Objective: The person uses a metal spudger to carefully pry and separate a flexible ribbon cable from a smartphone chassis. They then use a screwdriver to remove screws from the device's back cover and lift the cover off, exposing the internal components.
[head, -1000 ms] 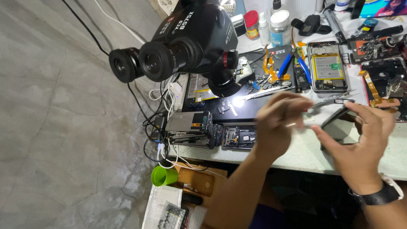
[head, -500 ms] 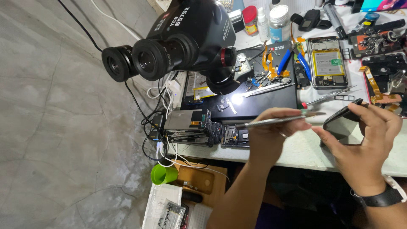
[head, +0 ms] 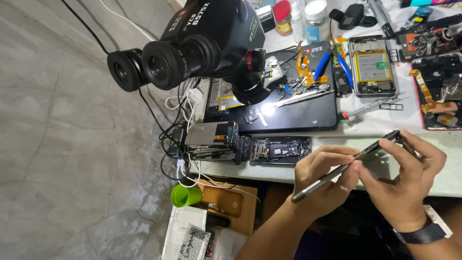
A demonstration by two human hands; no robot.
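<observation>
Phone (head: pixel 380 144), seen edge-on, is held in the right hand (head: pixel 404 185) at 4 o'clock. The left hand (head: pixel 325 180) pinches a metal tool (head: pixel 327 179) against its edge. Opening looks only begun; I cannot see any gap yet.

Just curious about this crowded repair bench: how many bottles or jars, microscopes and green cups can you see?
Bottles or jars: 3
Microscope: 1
Green cup: 1
Total: 5
</observation>
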